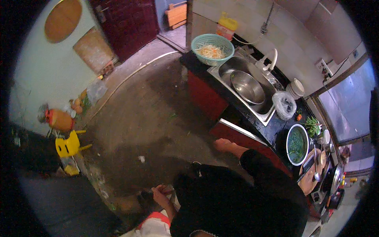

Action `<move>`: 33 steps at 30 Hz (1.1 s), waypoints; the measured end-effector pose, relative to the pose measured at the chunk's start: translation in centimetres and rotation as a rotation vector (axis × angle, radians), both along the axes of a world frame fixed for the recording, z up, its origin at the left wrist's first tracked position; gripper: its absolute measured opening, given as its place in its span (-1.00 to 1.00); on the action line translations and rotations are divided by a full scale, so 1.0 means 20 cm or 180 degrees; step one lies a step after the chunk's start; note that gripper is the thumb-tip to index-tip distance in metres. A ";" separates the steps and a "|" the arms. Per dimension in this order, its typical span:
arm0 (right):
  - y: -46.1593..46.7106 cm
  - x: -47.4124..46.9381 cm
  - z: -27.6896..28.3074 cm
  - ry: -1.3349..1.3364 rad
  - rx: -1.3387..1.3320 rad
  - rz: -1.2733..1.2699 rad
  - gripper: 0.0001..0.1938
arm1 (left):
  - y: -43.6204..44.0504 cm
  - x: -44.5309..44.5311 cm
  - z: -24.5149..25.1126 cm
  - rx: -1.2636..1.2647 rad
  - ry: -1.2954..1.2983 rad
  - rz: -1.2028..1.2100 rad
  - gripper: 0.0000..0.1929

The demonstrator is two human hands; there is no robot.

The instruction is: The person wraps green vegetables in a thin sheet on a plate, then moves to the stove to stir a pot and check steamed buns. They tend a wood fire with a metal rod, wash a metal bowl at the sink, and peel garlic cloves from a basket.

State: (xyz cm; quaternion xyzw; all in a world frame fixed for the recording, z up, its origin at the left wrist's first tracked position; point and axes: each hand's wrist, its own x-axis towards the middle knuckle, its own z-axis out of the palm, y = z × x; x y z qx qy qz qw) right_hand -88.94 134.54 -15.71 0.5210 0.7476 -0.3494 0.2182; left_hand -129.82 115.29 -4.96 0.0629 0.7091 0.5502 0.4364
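My right hand [224, 145] is low in front of a dark red cabinet door [245, 134] under the counter. The door stands ajar, with its pale edge showing and a dark gap behind it. Whether my fingers touch the door is unclear. My left hand [161, 195] hangs beside my dark top with its fingers bent, near a whitish sack [154, 226] with a red band. Blur hides whether it holds anything. Above the door, a stainless steel basin [247, 87] sits tilted in the metal sink [268, 117].
On the counter are a green colander [212, 60] of shredded vegetables, a bagged container [284, 105], a basin of leafy greens [297, 145] and a cutting board [308, 180]. A yellow stool [68, 145] and a hose [130, 75] are across the floor. A dark red door [127, 26] stands behind.
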 end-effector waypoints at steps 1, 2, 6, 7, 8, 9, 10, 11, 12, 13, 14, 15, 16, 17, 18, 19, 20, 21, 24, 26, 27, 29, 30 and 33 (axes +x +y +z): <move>0.06 -0.03 -0.01 0.0366 0.0139 -0.0331 -0.64 | 0.11 -0.05 -0.01 0.0117 -0.0086 -0.0063 -0.55; 0.12 -0.07 -0.02 0.0724 0.0288 -0.0662 -0.64 | 0.20 -0.10 -0.03 0.0052 -0.0009 -0.0039 -0.54; 0.44 -0.29 0.06 0.0986 -0.0225 -0.1246 -0.65 | 0.62 -0.42 -0.15 -0.0103 -0.0127 -0.0438 -0.52; 0.50 -0.34 0.10 0.0944 -0.0203 -0.1200 -0.65 | 0.75 -0.47 -0.17 -0.0220 0.0067 -0.0522 -0.53; 0.59 -0.41 0.13 0.1101 -0.0075 -0.1122 -0.66 | 0.88 -0.51 -0.17 -0.0341 0.0261 -0.0604 -0.53; 0.71 -0.46 0.16 0.0976 -0.0239 -0.1074 -0.66 | 1.06 -0.50 -0.20 -0.0465 0.0800 -0.0640 -0.54; 0.82 -0.48 0.19 0.1043 -0.0294 -0.1004 -0.66 | 1.24 -0.53 -0.18 -0.0583 0.1349 -0.0680 -0.55; 0.94 -0.49 0.22 0.1169 -0.0305 -0.0936 -0.65 | 1.50 -0.60 -0.15 -0.0360 0.1248 -0.0865 -0.58; 1.05 -0.53 0.24 0.0842 -0.0416 -0.0781 -0.65 | 1.70 -0.63 -0.10 -0.0105 0.1099 -0.1035 -0.60; 1.16 -0.55 0.27 0.0555 -0.0509 -0.0585 -0.66 | 1.90 -0.66 -0.05 -0.0191 0.1257 -0.1189 -0.63; 1.30 -0.56 0.29 0.0269 -0.0563 -0.0378 -0.66 | 2.14 -0.68 0.00 -0.0190 0.1412 -0.1331 -0.64; 1.43 -0.55 0.32 0.0243 -0.0426 -0.0592 -0.66 | 2.38 -0.69 0.06 -0.0122 0.1270 -0.1460 -0.67; 1.52 -0.56 0.36 0.0254 -0.0314 -0.0817 -0.67 | 2.59 -0.72 0.14 0.0018 0.1174 -0.1627 -0.69; 1.61 -0.60 0.38 0.0317 -0.0191 -0.1031 -0.67 | 2.81 -0.70 0.19 0.0257 0.1359 -0.1558 -0.73; 1.70 -0.62 0.39 0.0348 -0.0062 -0.1174 -0.67 | 3.01 -0.67 0.24 0.0577 0.1574 -0.1526 -0.77; 1.80 -0.64 0.40 0.0392 0.0097 -0.1309 -0.68 | 3.18 -0.65 0.29 0.0602 0.1427 -0.1626 -0.80; 1.91 -0.67 0.40 0.0436 0.0280 -0.1438 -0.68 | 3.34 -0.60 0.33 0.0589 0.1223 -0.1711 -0.82; 2.02 -0.72 0.39 0.0418 0.0302 -0.1538 -0.69 | 3.49 -0.53 0.36 0.0792 0.1095 -0.1786 -0.81; 2.31 -0.85 0.33 0.0646 0.0446 -0.1853 -0.73 | 3.91 -0.34 0.39 0.0945 0.0763 -0.2170 -0.78; 2.52 -0.93 0.27 0.1058 0.0616 -0.2188 -0.77 | 4.17 -0.27 0.37 0.0843 0.0527 -0.2297 -0.79; 2.65 -0.94 0.25 0.1198 0.0600 -0.2144 -0.78 | 4.31 -0.24 0.36 0.0821 0.0424 -0.2304 -0.79; 2.93 -0.94 0.21 0.1359 0.0463 -0.2090 -0.81 | 4.61 -0.21 0.30 0.0778 0.0423 -0.2379 -0.79; 3.08 -0.93 0.19 0.1270 0.0450 -0.2203 -0.81 | 4.76 -0.23 0.27 0.0761 0.0525 -0.2464 -0.79; 3.60 -0.85 0.14 0.1197 0.0525 -0.2358 -0.79 | 5.20 -0.34 0.22 0.0347 0.0524 -0.2471 -0.79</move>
